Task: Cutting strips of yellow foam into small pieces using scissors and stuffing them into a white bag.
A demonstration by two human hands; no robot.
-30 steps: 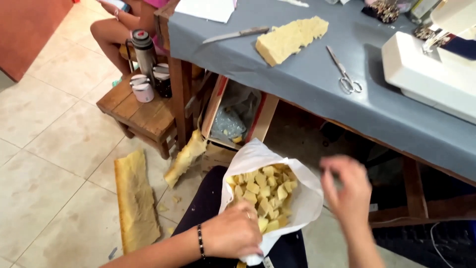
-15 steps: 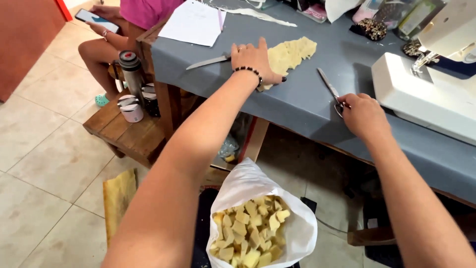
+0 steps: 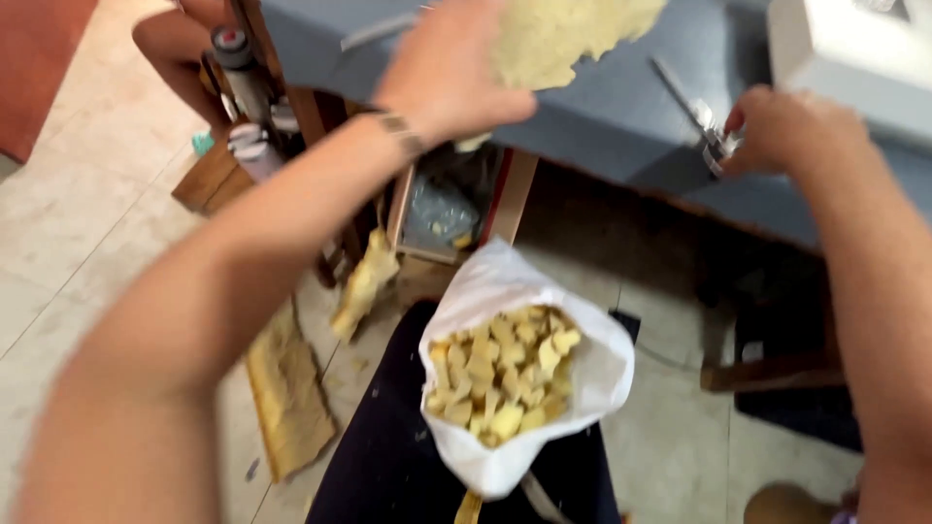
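Counting here: one white bag [image 3: 524,388] of yellow foam chunks [image 3: 500,374], one pair of scissors [image 3: 701,121]. Two foam slabs [image 3: 286,393] on the floor, one foam sheet [image 3: 563,34] up top.

White plastic bag [image 3: 592,374], open-topped, on the dark lap; filled with small yellow foam pieces [image 3: 500,374].

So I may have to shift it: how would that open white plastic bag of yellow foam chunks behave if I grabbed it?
The white plastic bag looks thin and crumpled, so probably floppy. Its yellow foam chunks look light, so likely little weight. The mouth gapes open, so tipping it might spill pieces.
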